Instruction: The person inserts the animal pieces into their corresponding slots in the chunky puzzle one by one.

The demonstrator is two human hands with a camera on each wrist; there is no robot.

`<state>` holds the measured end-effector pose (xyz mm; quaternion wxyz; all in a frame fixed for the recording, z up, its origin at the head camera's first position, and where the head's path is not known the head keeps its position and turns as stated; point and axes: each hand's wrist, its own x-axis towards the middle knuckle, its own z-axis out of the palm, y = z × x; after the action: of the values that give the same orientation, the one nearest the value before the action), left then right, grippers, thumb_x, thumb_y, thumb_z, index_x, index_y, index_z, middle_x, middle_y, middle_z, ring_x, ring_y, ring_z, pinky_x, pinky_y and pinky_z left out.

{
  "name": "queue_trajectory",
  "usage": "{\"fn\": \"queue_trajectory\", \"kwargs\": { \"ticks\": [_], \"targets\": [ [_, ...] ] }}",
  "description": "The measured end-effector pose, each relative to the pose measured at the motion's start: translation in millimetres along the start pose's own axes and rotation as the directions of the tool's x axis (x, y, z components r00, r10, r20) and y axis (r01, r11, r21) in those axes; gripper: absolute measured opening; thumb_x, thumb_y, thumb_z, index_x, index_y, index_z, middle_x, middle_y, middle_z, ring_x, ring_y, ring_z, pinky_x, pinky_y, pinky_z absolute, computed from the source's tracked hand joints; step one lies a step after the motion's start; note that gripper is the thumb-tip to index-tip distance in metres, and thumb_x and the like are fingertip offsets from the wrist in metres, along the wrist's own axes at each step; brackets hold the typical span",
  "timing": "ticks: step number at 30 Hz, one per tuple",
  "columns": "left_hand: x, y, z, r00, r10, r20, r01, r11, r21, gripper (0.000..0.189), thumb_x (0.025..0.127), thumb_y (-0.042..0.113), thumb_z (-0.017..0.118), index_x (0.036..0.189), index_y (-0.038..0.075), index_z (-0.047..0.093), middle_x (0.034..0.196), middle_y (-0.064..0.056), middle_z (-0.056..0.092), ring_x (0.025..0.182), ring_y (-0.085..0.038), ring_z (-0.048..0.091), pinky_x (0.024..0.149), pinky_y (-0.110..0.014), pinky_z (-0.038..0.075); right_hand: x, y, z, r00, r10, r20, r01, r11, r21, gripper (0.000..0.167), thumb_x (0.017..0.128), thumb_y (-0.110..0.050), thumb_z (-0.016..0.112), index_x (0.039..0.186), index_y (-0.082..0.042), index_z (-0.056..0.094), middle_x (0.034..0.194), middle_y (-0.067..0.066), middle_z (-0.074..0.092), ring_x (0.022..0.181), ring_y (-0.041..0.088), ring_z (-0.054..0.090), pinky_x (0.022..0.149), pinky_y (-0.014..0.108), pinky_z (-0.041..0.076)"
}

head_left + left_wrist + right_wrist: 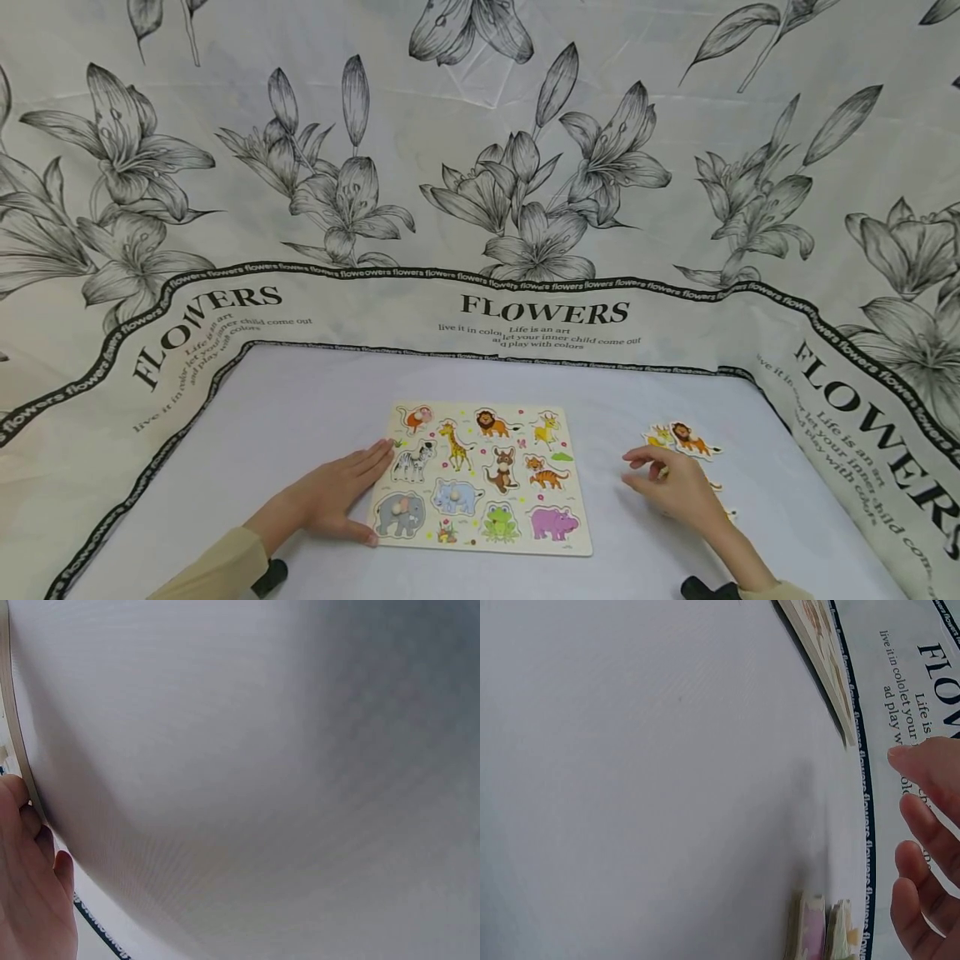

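Observation:
An animal peg puzzle board (517, 521) lies flat on the white cloth. A grey elephant piece (390, 521) and a blue elephant piece (468, 497), each with a round knob, sit at its lower left. My left hand (333, 492) rests along the board's left edge, fingers stretched out and thumb at the near corner. To the right of the board, my right hand (675, 483) hovers with fingers bent and spread apart, nothing between them in the right wrist view. Beside and under it lie loose pieces: a lion piece (693, 440), a yellow animal piece (657, 435) and others mostly hidden by the hand.
A purple piece (812, 930) shows edge-on in the right wrist view. White cloth (322, 400) covers the surface, bordered by a dark lettered band. Behind rises a flower-printed fabric (510, 200). Dark wrist-camera parts (705, 588) sit at the cuffs.

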<state>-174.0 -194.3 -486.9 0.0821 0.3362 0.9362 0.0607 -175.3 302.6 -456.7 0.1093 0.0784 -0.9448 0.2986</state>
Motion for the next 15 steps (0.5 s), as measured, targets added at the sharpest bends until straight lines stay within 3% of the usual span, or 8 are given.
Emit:
{"fn": "queue_trajectory", "kwargs": {
  "ticks": [6,15],
  "targets": [
    [-0.1,0.4,-0.3,1.0,0.001,0.001,-0.001,1.0,-0.003,0.113,0.073,0.081,0.051,0.153,0.006,0.022,0.162,-0.01,0.016,0.148,-0.027,0.021,0.117,-0.042,0.032,-7.3,13.0,-12.2,0.999,0.035,0.013,-0.034,0.999,-0.008,0.027,0.076,-0.019,0.081,0.099,-0.01,0.072,0.071,-0.001,0.063,0.051,0.0,0.046,0.042,0.02,0.039],
    [-0.1,1.1,-0.9,1.0,0.021,-0.017,-0.021,1.0,0.0,0.112,0.074,0.079,0.053,0.152,0.003,0.024,0.161,-0.013,0.019,0.147,-0.029,0.024,0.116,-0.044,0.034,-13.5,32.6,-26.1,0.998,0.046,-0.031,-0.047,0.998,-0.043,0.026,0.075,-0.019,0.082,0.098,-0.011,0.072,0.074,-0.003,0.063,0.061,-0.003,0.044,0.049,0.019,0.038]
  ]
}}
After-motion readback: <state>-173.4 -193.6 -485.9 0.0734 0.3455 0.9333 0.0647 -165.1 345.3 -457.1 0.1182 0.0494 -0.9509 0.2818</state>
